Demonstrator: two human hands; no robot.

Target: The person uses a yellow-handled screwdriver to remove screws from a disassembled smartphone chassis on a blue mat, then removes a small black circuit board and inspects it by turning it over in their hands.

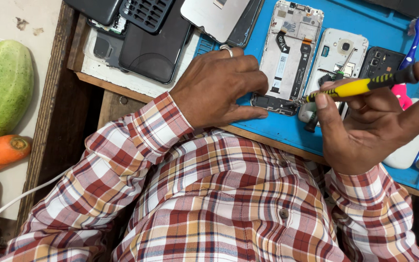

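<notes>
**Head view: two hands at an opened phone on a blue mat**

Far left of the left hand, a smooth green melon (2,90) and an orange carrot (3,151) sit against a pale, chipped wall. Nearer that hand, dark glossy phone panels (153,46) lie stacked on the worn wooden desk (89,73). The left hand (219,87), a ring on one finger, presses flat with curled fingers on the lower end of the opened phone frame (287,53), a long white rectangle with black ribbon cables, lying on the blue rubber mat (287,133). Just right of it, the right hand (379,121) grips a slim yellow-and-black screwdriver (360,86), tip touching the frame's bottom edge. Behind this hand lie a white back cover (338,51), and a blue toothbrush (415,36). Checked sleeves fill the foreground.
</notes>
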